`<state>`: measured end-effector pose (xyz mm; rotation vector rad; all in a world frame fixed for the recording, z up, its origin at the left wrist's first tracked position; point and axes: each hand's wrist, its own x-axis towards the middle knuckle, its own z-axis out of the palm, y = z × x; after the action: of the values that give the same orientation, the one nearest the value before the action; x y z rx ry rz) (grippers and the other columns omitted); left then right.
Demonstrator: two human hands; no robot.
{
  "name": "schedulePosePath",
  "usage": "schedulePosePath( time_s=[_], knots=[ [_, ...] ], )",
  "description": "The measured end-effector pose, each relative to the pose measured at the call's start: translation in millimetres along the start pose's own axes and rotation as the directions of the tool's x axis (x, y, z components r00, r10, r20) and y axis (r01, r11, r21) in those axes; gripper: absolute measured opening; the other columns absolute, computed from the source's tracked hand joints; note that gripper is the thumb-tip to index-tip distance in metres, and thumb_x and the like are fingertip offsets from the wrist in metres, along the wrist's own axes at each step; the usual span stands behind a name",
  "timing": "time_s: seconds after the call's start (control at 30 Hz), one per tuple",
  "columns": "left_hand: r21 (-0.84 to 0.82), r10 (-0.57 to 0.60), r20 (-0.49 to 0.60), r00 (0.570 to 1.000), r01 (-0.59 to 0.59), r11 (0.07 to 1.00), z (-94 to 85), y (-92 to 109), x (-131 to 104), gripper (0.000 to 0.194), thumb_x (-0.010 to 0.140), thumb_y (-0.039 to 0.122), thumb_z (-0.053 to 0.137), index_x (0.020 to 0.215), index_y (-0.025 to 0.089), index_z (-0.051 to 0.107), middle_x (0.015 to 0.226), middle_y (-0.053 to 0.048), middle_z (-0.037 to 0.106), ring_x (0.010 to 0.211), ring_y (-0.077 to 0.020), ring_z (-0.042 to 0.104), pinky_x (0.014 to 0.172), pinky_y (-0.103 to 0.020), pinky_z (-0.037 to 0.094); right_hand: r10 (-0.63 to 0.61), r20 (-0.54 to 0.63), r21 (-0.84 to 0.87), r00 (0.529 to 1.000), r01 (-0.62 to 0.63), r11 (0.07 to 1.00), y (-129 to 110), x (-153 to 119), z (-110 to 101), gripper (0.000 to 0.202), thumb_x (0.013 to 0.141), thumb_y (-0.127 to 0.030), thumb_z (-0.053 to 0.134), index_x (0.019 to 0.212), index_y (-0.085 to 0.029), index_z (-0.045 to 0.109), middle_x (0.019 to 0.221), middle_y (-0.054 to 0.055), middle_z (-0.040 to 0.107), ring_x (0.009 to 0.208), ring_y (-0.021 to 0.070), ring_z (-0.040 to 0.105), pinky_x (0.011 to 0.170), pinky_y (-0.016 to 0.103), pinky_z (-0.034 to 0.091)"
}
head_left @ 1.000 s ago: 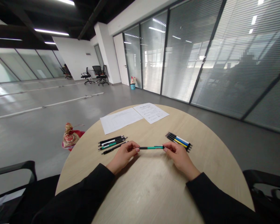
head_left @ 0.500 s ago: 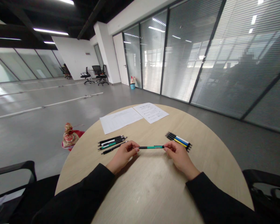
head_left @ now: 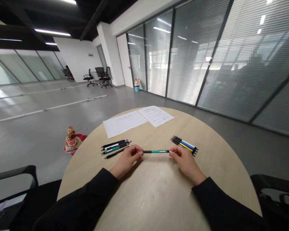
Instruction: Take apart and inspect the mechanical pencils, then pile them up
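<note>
Holding a green pen by both ends

The green pen stretches straight across between the two hands, with its dark part next to the left grip. The left hand pinches one tip and the right hand pinches the other, so each grip is narrow and snug on an end. I can't tell if the pen touches the tabletop below. It should be light and stiff, and not break easily. Its round middle might roll or slip, so the ends look like good spots to pinch, and the dark part may be less slippery. Just past the left grip, out to its left, is a row of pens. Just behind the right grip is a bunch of colourful pens. Two sheets of paper lie farther off, past both grips.
</note>
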<state>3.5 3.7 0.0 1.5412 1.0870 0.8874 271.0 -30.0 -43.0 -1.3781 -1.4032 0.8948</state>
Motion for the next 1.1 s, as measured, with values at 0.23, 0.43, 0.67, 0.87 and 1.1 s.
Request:
schedulePosePath(
  time_s=[0.23,0.43,0.67,0.87,1.1],
  knots=[
    [0.012,0.0,0.004,1.0,0.0,1.0,0.5,5,-2,0.023,0.08,0.036,0.071,0.081,0.015,0.063,0.066,0.002,0.057,0.06,-0.0115,0.048,0.058,-0.024,0.036,-0.01,-0.001,-0.039,1.0,0.01,0.999,-5,-1,-2,0.019,0.083,-0.035,0.061,0.085,-0.018,0.069,0.067,0.001,0.064,0.061,0.016,0.054,0.057,0.027,0.04],
    [0.031,0.011,-0.005,1.0,-0.011,0.999,1.0,6,-2,0.022,0.08,0.036,0.07,0.079,0.015,0.063,0.065,0.002,0.057,0.059,-0.0112,0.047,0.058,-0.024,0.036,-0.041,0.024,-0.045,0.999,0.042,0.998,-6,-2,-3,0.02,0.086,-0.036,0.059,0.082,-0.018,0.066,0.066,0.001,0.062,0.061,0.016,0.054,0.058,0.027,0.039],
    [0.022,0.011,-0.001,1.0,-0.011,1.0,1.3,5,-1,0.025,0.079,0.038,0.071,0.079,0.015,0.063,0.064,0.003,0.056,0.059,-0.0111,0.047,0.057,-0.023,0.036,-0.077,0.05,-0.06,0.996,0.08,0.995,-4,-1,-3,0.022,0.089,-0.036,0.056,0.078,-0.018,0.064,0.065,0.0,0.059,0.06,0.0153,0.052,0.058,0.027,0.038],
    [0.019,0.015,-0.004,1.0,-0.015,1.0,-0.2,1,0,0.026,0.079,0.04,0.071,0.08,0.015,0.063,0.065,0.002,0.056,0.059,-0.0114,0.048,0.058,-0.023,0.036,-0.106,0.064,-0.115,0.992,0.113,0.987,-6,-2,-4,0.024,0.092,-0.034,0.053,0.075,-0.019,0.062,0.065,0.0,0.059,0.061,0.0156,0.052,0.06,0.027,0.038],
    [0.024,0.01,0.006,1.0,-0.011,1.0,-0.2,-1,1,0.025,0.079,0.039,0.07,0.08,0.015,0.062,0.065,0.003,0.056,0.059,-0.0113,0.047,0.057,-0.024,0.035,-0.155,0.07,-0.206,0.985,0.166,0.964,-12,-4,-5,0.027,0.094,-0.033,0.051,0.072,-0.02,0.059,0.064,0.0,0.058,0.063,0.0163,0.052,0.06,0.028,0.035]
  ],
)
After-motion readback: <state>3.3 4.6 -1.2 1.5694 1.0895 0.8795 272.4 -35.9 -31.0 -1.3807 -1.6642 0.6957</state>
